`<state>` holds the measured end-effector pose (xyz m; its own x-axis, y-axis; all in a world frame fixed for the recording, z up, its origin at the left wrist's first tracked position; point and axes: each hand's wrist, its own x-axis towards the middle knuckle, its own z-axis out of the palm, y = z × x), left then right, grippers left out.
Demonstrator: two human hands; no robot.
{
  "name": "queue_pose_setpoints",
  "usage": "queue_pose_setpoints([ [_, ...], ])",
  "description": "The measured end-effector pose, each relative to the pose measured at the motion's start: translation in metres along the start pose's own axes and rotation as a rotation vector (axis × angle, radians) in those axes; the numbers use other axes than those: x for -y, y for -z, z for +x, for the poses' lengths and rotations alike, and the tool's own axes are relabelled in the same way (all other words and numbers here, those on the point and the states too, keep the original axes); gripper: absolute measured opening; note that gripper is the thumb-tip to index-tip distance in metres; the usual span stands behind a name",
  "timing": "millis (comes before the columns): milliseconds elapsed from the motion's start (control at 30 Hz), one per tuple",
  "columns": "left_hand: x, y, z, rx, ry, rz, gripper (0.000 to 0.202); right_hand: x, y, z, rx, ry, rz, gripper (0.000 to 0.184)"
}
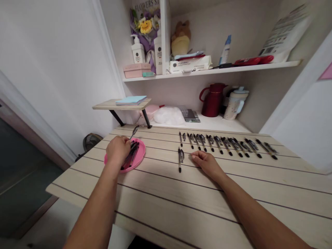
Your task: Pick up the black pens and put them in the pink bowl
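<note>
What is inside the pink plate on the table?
A pile of dark pens lies in the pink plate. The left hand hides part of its left side; what may lie there, or under the pens, cannot be seen.

The left forearm (97, 200) crosses the near edge of the desk (166, 204), the left hand (118, 149) curled, fingers pinching, towards the left edge. The right forearm (249, 207) slants inward; the right hand (206, 163) sits low, mid-desk, thumb beside fingertips.
</note>
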<state>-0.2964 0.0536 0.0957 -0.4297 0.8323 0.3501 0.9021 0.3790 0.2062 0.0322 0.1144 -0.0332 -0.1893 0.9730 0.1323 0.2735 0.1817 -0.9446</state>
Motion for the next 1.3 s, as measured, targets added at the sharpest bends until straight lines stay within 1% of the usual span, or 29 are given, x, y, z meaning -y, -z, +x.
queue_pose_setpoints([
  [100,0.027,-0.005,0.002,0.087,0.095,0.13,0.03,0.0,0.0,0.0,0.002,0.012,-0.091,0.027],
  [200,0.039,-0.015,-0.003,0.17,0.112,0.181,0.029,0.001,0.0,0.0,0.004,0.022,-0.127,0.028],
  [267,0.042,-0.021,-0.007,0.222,0.112,0.177,0.027,0.0,0.0,-0.001,-0.01,0.026,-0.109,0.028],
  [333,0.044,-0.024,-0.009,0.245,0.11,0.164,0.025,0.0,-0.001,-0.001,-0.032,0.029,-0.081,0.028],
  [433,0.045,-0.025,-0.01,0.25,0.103,0.153,0.023,0.0,-0.002,-0.001,-0.047,0.03,-0.074,0.027],
  [533,0.041,-0.021,-0.009,0.223,0.086,0.149,0.028,0.003,-0.002,-0.002,-0.03,0.03,-0.118,0.026],
  [600,0.029,-0.019,-0.011,0.182,0.031,0.104,0.03,0.004,-0.003,-0.002,-0.022,0.033,-0.145,0.027],
  [667,0.007,-0.022,-0.018,0.179,-0.102,-0.031,0.028,0.004,-0.003,-0.001,-0.021,0.033,-0.159,0.027],
  [733,-0.022,-0.03,-0.028,0.259,-0.299,-0.229,0.024,0.003,-0.003,0.0,-0.02,0.038,-0.172,0.028],
  [767,-0.038,-0.036,-0.034,0.325,-0.375,-0.308,0.024,0.002,-0.003,0.0,-0.018,0.043,-0.185,0.028],
  [800,-0.054,-0.043,-0.04,0.383,-0.416,-0.349,0.024,0.001,-0.003,0.001,-0.015,0.051,-0.203,0.028],
  [867,-0.085,-0.057,-0.052,0.447,-0.48,-0.319,0.03,0.001,-0.003,0.001,-0.009,0.068,-0.242,0.027],
  [967,-0.12,-0.074,-0.063,0.476,-0.45,-0.237,0.043,0.0,-0.004,0.002,-0.005,0.087,-0.275,0.026],
  [1033,-0.134,-0.081,-0.066,0.497,-0.411,-0.21,0.047,0.0,-0.004,0.002,-0.002,0.095,-0.277,0.026],
  [1100,-0.14,-0.085,-0.067,0.514,-0.39,-0.196,0.048,-0.001,-0.004,0.003,0.004,0.103,-0.276,0.025],
  [1200,-0.142,-0.088,-0.066,0.516,-0.379,-0.195,0.047,-0.002,-0.004,0.004,0.002,0.114,-0.291,0.024],
  [1300,-0.138,-0.09,-0.064,0.508,-0.374,-0.22,0.045,0.001,-0.005,0.003,-0.014,0.111,-0.333,0.023],
])
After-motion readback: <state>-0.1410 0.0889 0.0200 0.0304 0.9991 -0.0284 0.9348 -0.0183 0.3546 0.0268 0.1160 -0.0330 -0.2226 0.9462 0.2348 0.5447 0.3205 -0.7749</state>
